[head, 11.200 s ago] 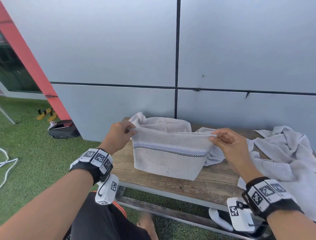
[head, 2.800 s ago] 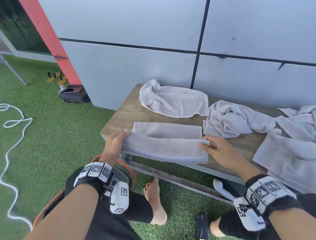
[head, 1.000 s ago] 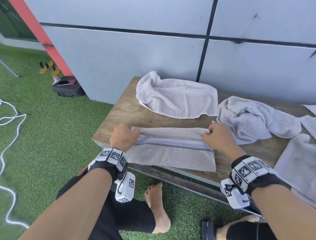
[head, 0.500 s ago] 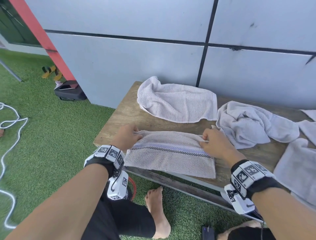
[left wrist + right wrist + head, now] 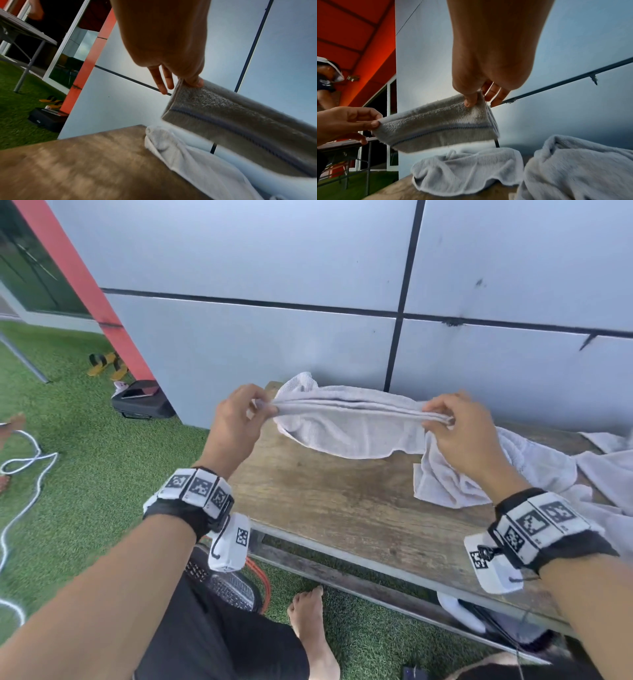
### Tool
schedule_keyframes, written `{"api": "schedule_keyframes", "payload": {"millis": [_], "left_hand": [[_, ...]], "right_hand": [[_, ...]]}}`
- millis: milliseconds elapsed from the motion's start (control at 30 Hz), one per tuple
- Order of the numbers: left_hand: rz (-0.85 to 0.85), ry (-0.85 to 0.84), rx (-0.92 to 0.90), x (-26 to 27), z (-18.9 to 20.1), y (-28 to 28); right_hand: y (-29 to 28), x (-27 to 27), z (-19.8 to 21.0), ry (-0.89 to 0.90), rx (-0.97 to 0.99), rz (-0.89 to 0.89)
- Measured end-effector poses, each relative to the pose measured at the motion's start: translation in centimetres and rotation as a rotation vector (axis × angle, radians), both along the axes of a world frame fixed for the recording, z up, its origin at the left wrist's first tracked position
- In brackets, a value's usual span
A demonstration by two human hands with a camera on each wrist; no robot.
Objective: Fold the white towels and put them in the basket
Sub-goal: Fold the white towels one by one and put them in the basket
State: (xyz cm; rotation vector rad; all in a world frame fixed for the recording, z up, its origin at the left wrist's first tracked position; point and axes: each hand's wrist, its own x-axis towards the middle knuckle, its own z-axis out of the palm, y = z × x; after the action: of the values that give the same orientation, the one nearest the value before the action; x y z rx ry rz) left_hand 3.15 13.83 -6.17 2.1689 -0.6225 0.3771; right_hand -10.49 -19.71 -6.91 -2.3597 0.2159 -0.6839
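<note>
Folded towel (image 5: 356,409) held taut in the air above the wooden bench (image 5: 342,508) — left hand (image 5: 236,419) pinching one end, right hand (image 5: 455,426) the other. Best done keeping the layered edges aligned and tension even — slack risks unfolding. Basket not clearly visible; other towels (image 5: 496,467) on the bench unfolded.

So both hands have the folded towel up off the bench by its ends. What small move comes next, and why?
Probably carry it down and left toward the basket by the knee. The folded towel hangs clear of the bench, pinched by the left hand and right hand, its folds stacked; other towels lie unfolded.
</note>
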Motion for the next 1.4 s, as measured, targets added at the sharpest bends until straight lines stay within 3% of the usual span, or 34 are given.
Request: {"api": "schedule_keyframes", "payload": {"millis": [100,200,267,367,467,733,933,1067,1200,1267,1400], "left_hand": [[-0.015,0.096,0.116,-1.9,-3.1,1.2],[-0.088,0.391,0.421,-4.2,-7.6,2.5],[-0.087,0.498,0.411,-5.3,-9.8,2.7],[0.103,0.524,0.331,-5.7,-10.4,1.5],[0.221,0.570,0.396,-5.4,-9.9,0.2],[0.256,0.628,0.401,-4.6,-8.5,-1.3],[0.281,0.637,0.124,-2.8,-5.6,-2.7],[0.314,0.632,-0.096,-0.3,-1.9,-4.1],[0.310,0.601,-0.269,0.6,0.3,-4.1],[0.288,0.634,-0.283,-0.1,-0.1,-3.5],[0.301,0.721,-0.211,-2.8,-3.7,-1.3]], "right_hand": [[0.0,-2.0,-2.9,0.145,-0.095,0.060],[0.3,-4.6,-6.7,0.563,-0.115,0.199],[1.0,-5.9,-8.3,0.723,-0.105,0.239],[1.8,-6.7,-9.1,0.602,-0.010,0.075],[2.4,-6.3,-9.0,0.528,0.000,-0.095],[2.4,-6.1,-9.0,0.691,0.052,-0.146],[0.9,-4.3,-6.8,0.584,0.276,-0.225],[0.0,-2.3,-3.5,0.363,0.610,-0.244],[-0.6,-2.2,-1.0,0.151,0.710,-0.238],[-0.4,-3.3,-1.2,0.194,0.699,-0.203],[0.8,-6.7,-4.4,0.459,0.600,-0.114]]}}
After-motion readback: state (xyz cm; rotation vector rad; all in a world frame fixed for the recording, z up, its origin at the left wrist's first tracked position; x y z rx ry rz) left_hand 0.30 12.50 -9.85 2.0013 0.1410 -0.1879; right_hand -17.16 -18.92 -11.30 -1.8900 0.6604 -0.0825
